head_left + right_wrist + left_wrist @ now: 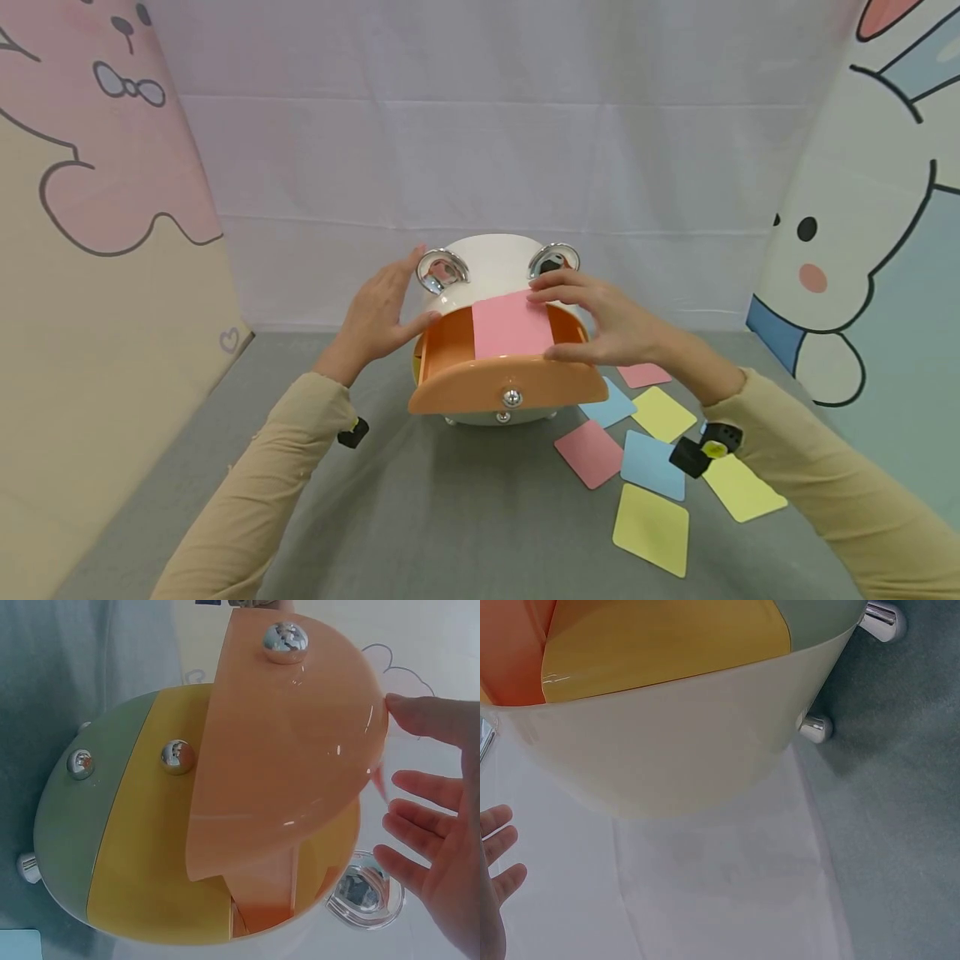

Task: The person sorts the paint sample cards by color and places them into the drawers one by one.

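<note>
A rounded white storage box (pixel 491 254) with chrome eye-like rings has its orange top drawer (pixel 512 385) pulled out. Tilted in that drawer is a pink card (pixel 512 327), its upper part rising above the drawer front. My right hand (pixel 609 321) is at the card's right side with fingers spread; its thumb touches the drawer front's edge in the right wrist view. Beside the left ring, my left hand (pixel 378 312) has extended fingers and its thumb near the drawer opening. Below the orange drawer are a yellow drawer (pixel 142 847) and a green one (pixel 82 810), both with chrome knobs.
On the grey table (pixel 420 517), to the box's right, lie several loose cards, among them a red card (pixel 589 454), a blue card (pixel 653 465) and a yellow card (pixel 651 530). White cloth (pixel 480 158) hangs behind the box; cartoon-printed panels flank both sides.
</note>
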The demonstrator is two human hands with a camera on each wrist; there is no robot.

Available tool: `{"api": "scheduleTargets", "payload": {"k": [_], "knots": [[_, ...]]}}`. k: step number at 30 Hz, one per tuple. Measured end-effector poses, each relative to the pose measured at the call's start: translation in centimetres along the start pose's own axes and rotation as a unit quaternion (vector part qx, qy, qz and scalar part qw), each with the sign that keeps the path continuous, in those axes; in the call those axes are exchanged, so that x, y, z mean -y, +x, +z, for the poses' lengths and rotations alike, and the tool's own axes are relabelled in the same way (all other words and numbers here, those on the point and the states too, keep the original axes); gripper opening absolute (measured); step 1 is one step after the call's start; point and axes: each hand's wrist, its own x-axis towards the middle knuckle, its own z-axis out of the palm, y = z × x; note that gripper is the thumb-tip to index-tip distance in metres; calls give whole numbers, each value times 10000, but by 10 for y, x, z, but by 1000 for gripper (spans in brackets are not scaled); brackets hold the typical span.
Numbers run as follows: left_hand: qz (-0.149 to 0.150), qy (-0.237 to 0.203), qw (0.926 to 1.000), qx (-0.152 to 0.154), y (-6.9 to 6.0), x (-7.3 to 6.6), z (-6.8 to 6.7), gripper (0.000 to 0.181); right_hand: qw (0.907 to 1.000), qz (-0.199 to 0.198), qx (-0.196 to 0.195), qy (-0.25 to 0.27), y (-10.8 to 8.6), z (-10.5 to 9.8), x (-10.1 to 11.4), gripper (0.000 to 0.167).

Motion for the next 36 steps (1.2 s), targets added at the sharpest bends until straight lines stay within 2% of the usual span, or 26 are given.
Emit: {"api": "scheduleTargets", "payload": {"k": [5, 20, 25, 30, 36], "knots": [[-5, -2, 10000, -15, 0, 0, 0, 88, 9998, 15, 33, 181, 0, 0, 0, 55], [-17, -2, 10000, 17, 0, 0, 0, 89, 9995, 129, -95, 263, -9, -4, -2, 56], [-20, -14, 10000, 17, 0, 0, -1, 88, 9990, 344, -159, 243, -25, -8, -6, 57], [-14, -25, 10000, 22, 0, 0, 0, 89, 9968, 771, -113, 180, -49, -8, -18, 54], [37, -44, 10000, -26, 0, 0, 2, 88, 9945, 1038, -127, 88, -76, -5, -33, 53]]}}
